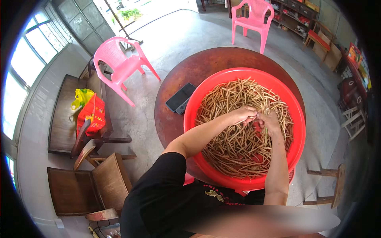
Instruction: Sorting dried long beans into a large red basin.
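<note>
A wide red plastic basin point(298, 139) full of dry, tan bean pods point(235, 145) lies before me. Over the right half of the heap, my left hand point(244, 114) and my right hand point(269, 120) meet at the fingertips. Thin pods show at the fingers of both hands, and each hand appears to pinch one. How many pods they hold is hidden by the fingers. Bits of the red basin floor show through the heap just below my hands and near the front.
The basin rests on a round brown wooden table point(184, 71). A dark smartphone point(181, 95) lies left of it. Pink plastic chairs point(125, 67) stand beyond the table. A red bag point(92, 114) sits on a wooden bench point(61, 119) at left; a wooden stool point(337, 186) stands at right.
</note>
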A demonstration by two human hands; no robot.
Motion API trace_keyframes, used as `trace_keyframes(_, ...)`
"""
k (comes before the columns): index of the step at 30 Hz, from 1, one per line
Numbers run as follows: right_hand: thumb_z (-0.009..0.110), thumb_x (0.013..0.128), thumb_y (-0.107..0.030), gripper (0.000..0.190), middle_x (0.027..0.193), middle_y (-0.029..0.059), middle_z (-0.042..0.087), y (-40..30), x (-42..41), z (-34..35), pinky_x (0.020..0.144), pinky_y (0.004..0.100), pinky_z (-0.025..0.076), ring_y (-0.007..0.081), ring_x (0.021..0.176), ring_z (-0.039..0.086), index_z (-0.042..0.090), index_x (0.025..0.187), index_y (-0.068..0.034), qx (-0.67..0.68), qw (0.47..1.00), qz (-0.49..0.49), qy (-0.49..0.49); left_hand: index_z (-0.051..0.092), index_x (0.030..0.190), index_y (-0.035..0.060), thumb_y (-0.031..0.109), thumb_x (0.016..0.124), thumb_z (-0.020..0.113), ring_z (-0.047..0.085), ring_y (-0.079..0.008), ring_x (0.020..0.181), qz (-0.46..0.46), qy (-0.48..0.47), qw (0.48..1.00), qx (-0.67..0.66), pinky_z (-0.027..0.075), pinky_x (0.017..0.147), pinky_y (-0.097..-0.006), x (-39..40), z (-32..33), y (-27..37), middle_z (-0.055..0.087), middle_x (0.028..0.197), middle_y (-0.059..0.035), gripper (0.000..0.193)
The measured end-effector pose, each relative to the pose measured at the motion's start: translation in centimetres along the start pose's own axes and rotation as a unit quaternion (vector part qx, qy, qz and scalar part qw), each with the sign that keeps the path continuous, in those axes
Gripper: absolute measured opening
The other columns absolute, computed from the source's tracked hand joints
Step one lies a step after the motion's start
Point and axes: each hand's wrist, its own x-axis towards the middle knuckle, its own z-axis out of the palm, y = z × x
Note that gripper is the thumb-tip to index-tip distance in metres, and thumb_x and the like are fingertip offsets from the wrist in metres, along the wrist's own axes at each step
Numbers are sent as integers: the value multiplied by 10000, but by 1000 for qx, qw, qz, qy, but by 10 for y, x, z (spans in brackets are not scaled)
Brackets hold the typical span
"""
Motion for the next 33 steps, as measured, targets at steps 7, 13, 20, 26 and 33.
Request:
trace_keyframes(7,559,698,-58,253,790,164,616,11,6,0,692,385,474,295,745,611,571,938,20,-387,900,-197,30,556,740,-22,179,825,497,599,-289,637,60,56,871,484,480,611,-395,4,8,8,583,673,-186,227)
trace_keyframes(13,540,759,-133,265,967,226,597,14,11,0,873,435,414,378,971,544,574,982,4,-502,842,-196,32,591,841,14,192,833,456,621,-312,672,128,69,841,521,475,654,-425,-6,8,17,601,611,-123,224)
trace_keyframes(20,491,806,-141,305,995,221,597,21,9,-5,828,453,449,389,924,563,558,1083,-32,-503,832,-209,101,559,932,-18,197,895,402,486,-209,504,-45,83,899,427,426,468,-317,5,10,10,454,579,-79,269)
trace_keyframes(26,532,795,-208,268,860,211,621,-3,11,-19,774,434,468,356,841,603,610,986,-37,-508,847,-112,110,525,829,50,175,914,475,343,-105,474,-53,64,798,597,334,409,-215,2,-12,18,401,593,-54,159)
trace_keyframes(33,616,802,-124,108,639,7,591,0,2,-31,456,231,411,77,495,512,639,879,-52,-27,995,-39,84,591,912,68,171,914,429,570,-185,651,102,136,834,525,458,635,-348,4,-29,6,596,723,-74,193)
